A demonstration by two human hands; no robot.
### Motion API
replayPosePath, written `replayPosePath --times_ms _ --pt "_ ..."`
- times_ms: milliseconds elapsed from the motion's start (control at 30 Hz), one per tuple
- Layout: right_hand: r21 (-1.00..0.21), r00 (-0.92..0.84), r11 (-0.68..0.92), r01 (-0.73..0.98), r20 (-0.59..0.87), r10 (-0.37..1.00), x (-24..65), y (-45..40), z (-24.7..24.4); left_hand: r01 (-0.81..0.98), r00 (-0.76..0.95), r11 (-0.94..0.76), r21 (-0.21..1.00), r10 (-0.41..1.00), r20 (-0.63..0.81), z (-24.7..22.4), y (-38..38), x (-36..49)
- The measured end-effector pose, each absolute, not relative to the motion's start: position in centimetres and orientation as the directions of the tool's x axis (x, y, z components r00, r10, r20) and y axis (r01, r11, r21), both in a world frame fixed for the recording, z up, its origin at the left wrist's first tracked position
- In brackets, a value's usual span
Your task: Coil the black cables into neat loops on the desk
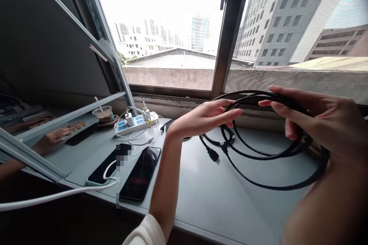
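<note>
A black cable (260, 156), wound in wide loops, is held up above the grey desk between my two hands. My right hand (324, 122) is closed around the right side of the loops, its fingers curled over the bundle. On the left, the thumb and fingers of my left hand (211, 116) close loosely about the upper part of the loops. A small black plug (223, 147) hangs at one end of the cable. Just beside it is a larger black plug (213, 155) with a metal tip. Behind the held loops lies another black cable coil (218, 138).
Two phones, one dark (140, 174) and one in a pale case (107, 164), lie left of my forearm. Behind them are a power strip (136, 124) with white chargers and a drink cup (102, 115). Past the metal frame rests another person's hand (54, 138). A window stands behind.
</note>
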State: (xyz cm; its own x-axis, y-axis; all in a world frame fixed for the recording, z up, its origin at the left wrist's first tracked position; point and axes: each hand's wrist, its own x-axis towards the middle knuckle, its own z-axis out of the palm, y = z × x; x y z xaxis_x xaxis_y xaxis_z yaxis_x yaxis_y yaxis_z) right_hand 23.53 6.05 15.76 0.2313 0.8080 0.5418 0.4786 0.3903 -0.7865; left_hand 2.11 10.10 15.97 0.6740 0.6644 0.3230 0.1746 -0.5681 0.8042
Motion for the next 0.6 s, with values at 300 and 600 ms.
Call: replayPosePath --times_ms 300,600 --pt "-0.720 0.136 0.531 0.448 0.641 0.755 22.3 5.4 15.8 0.155 0.454 -0.795 0.586 0.584 0.673 15.1 11.8 2.8" --pt "-0.618 0.224 0.563 0.548 0.758 0.613 23.2 7.5 15.1 -0.176 0.195 -0.480 0.860 0.839 0.508 13.2 14.4 5.8"
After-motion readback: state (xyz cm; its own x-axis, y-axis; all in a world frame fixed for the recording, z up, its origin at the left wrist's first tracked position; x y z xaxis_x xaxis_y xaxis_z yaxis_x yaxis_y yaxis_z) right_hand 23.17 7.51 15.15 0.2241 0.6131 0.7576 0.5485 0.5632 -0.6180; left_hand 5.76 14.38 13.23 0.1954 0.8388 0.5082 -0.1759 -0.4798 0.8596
